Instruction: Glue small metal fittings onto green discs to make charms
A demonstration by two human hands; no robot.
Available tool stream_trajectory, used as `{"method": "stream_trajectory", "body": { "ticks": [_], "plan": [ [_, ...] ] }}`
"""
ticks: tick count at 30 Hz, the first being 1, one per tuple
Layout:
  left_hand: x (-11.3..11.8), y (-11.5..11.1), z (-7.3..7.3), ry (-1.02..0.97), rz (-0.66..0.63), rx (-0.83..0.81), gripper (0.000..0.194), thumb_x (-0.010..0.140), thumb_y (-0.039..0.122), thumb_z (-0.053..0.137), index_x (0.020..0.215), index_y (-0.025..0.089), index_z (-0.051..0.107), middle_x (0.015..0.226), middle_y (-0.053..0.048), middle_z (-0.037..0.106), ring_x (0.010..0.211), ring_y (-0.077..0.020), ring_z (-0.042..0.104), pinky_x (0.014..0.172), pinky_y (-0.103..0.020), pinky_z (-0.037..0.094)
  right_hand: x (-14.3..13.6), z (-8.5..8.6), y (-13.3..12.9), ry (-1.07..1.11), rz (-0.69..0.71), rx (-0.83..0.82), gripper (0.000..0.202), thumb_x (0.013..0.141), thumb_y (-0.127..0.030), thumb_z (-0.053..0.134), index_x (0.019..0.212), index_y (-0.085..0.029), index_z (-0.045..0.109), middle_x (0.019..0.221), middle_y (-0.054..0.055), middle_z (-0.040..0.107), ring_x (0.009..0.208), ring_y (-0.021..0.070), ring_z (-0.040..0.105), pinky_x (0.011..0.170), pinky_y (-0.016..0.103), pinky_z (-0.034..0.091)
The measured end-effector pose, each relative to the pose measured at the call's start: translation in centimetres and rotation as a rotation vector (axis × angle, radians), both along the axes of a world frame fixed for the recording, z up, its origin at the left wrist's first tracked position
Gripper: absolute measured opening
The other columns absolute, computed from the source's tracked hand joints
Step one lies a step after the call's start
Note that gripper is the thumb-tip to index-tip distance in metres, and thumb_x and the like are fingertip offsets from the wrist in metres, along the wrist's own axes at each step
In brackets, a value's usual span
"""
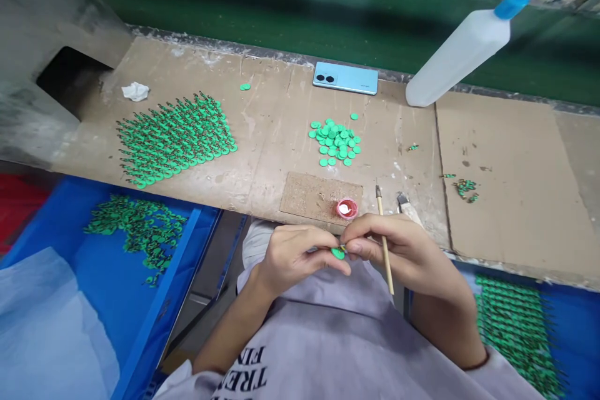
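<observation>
Close to my body, my left hand (300, 255) pinches a green disc (337, 253) between thumb and fingers. My right hand (391, 249) meets it there, its thumb and forefinger closed on a tiny part at the disc's top. A thin brush (385, 244) with a wooden handle is also held in my right hand, bristles pointing away from me. Just beyond my hands, a small red pot (347, 208) with white stuff inside stands on a cardboard piece (304, 195). Farther back lies a loose pile of green discs (334, 139).
Rows of assembled green pieces (175, 140) cover the left worktop. Behind are a blue phone (345, 78) and a white bottle (459, 56). Small parts (465, 189) lie right, near a knife (409, 207). Blue trays (126, 300) with green pieces flank me.
</observation>
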State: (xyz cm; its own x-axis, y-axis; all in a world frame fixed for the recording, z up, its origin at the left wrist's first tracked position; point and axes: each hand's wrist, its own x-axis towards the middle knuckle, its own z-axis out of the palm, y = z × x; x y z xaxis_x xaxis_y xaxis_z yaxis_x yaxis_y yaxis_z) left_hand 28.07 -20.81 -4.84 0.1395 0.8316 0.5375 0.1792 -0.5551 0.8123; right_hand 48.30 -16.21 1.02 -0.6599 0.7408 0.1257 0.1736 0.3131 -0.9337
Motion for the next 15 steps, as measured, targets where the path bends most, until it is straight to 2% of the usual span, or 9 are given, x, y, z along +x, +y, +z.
{"method": "stream_trajectory", "body": {
  "ticks": [3, 8, 15],
  "plan": [
    [0.17, 0.24, -0.22, -0.043, -0.013, 0.075, 0.021, 0.085, 0.025, 0.086, 0.085, 0.017, 0.067, 0.069, 0.000, 0.080, 0.057, -0.0129, 0.076, 0.061, -0.018, 0.058, 0.03, -0.02, 0.08, 0.063, 0.003, -0.109, 0.021, 0.103, -0.038, 0.069, 0.092, -0.020, 0.072, 0.075, 0.000, 0.070, 0.063, 0.0112, 0.062, 0.056, 0.021, 0.050],
    [0.23, 0.26, -0.11, -0.064, -0.054, 0.078, 0.022, 0.085, 0.025, 0.086, 0.082, 0.017, 0.066, 0.070, 0.001, 0.080, 0.056, -0.0115, 0.074, 0.061, -0.018, 0.057, -0.17, -0.31, 0.22, 0.177, 0.046, -0.352, 0.021, 0.099, -0.037, 0.074, 0.088, -0.020, 0.070, 0.070, -0.002, 0.067, 0.058, 0.0098, 0.059, 0.052, 0.021, 0.048],
    [0.29, 0.00, -0.54, -0.158, -0.123, 0.019, 0.020, 0.086, 0.024, 0.085, 0.089, 0.018, 0.067, 0.075, 0.001, 0.080, 0.063, -0.0125, 0.077, 0.064, -0.018, 0.060, -0.75, -0.71, 0.33, 0.283, 0.076, -0.450, 0.021, 0.100, -0.034, 0.074, 0.086, -0.019, 0.071, 0.066, -0.003, 0.066, 0.057, 0.0095, 0.060, 0.052, 0.020, 0.048]
  ]
}}
